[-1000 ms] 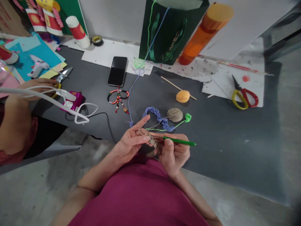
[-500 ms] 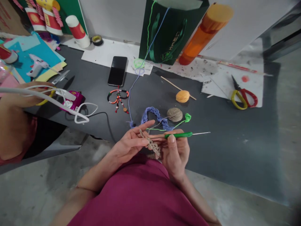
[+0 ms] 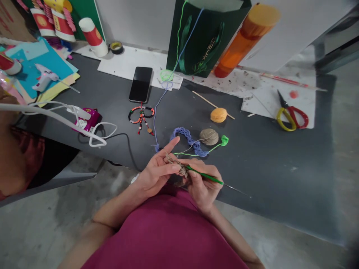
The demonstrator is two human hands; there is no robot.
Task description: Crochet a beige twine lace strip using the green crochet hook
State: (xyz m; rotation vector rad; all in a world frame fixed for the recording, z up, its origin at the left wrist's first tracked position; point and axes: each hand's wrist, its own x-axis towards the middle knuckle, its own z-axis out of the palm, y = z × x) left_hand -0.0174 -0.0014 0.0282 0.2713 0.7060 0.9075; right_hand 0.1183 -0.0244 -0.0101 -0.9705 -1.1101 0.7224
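Note:
My left hand [image 3: 159, 168] pinches a small piece of beige crochet work [image 3: 182, 170], its index finger stretched out. My right hand [image 3: 206, 183] is closed around a crochet hook [image 3: 206, 175] with a green handle, whose thin metal end points down to the right. The hook's other end lies at the beige piece; its tip is hidden by my fingers. Beige yarn runs from the work to a beige yarn ball [image 3: 209, 136] just beyond my hands. Beside that ball lie a blue crocheted strip [image 3: 182, 131] and a small green crocheted piece [image 3: 224, 140] on a green strand.
A yellow yarn ball [image 3: 218, 115] touches a wooden stick [image 3: 203, 99]. Scissors [image 3: 291, 116] lie right, a phone [image 3: 140, 84] and beaded bracelet [image 3: 141, 116] left. Blue and green strands enter a green paper bag [image 3: 193, 41]. Another person's arm [image 3: 11, 149] is at far left.
My right hand has turned, tilting the hook so its metal end points lower, and moved closer to the beige work. The other person's hand with scissors has withdrawn left.

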